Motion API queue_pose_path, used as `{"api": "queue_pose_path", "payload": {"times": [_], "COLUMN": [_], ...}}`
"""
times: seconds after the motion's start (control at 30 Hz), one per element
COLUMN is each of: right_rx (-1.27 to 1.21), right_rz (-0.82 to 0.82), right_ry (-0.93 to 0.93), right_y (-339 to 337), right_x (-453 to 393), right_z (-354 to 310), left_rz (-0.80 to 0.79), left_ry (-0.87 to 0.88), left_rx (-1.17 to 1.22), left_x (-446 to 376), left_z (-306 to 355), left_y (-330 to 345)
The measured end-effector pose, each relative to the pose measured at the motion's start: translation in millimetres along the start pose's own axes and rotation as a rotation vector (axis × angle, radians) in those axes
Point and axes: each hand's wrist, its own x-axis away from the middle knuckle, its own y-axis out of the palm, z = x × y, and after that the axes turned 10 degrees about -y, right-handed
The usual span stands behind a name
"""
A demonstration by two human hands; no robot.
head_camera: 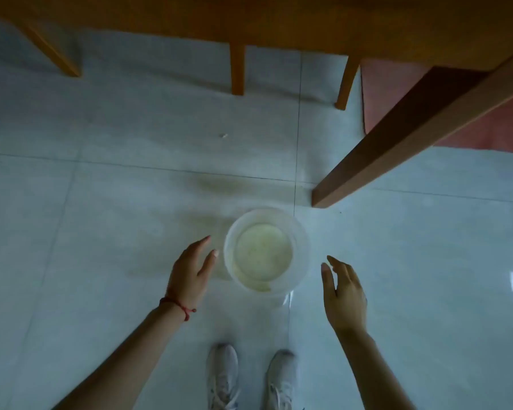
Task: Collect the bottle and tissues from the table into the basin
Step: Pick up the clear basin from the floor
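A round translucent white basin (pixel 302 250) stands on the pale tiled floor in front of my feet, with nothing visible inside it. My left hand (pixel 190 273) is just left of its rim, fingers apart, holding nothing. Off to the right of the basin is my right hand (pixel 342 294), also spread and holding nothing, a short gap from the rim. Neither hand touches the basin. The table's wooden edge (pixel 279 22) runs across the top. No bottle or tissues are in view.
A thick wooden table leg (pixel 412 137) slants down to the floor right behind the basin. Thinner wooden legs (pixel 237 69) stand farther back. A reddish mat (pixel 397 93) lies under the table at right. My white shoes (pixel 249 377) are below the basin.
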Motion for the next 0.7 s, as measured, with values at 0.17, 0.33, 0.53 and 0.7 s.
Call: {"api": "queue_pose_path", "payload": {"times": [0.17, 0.33, 0.53, 0.7], "right_rx": [-0.089, -0.121, -0.115, -0.174], "right_rz": [0.082, 0.092, 0.103, 0.09], "right_ry": [0.08, 0.111, 0.122, 0.123], "right_y": [46.1, 88.6, 120.0, 131.9], "right_x": [-24.2, -44.7, -60.8, -71.0], "right_z": [37.1, 65.2, 90.4, 103.5], "left_rz": [0.012, 0.064, 0.053, 0.043], "left_ry": [-0.124, -0.2, -0.258, -0.324], "left_rx": [0.089, 0.128, 0.158, 0.248], "left_x": [-38.5, -65.8, -85.8, -102.4], "left_z": [-27.6, -49.0, -71.4, -85.6], "left_y": [40.1, 75.9, 106.0, 122.2]}}
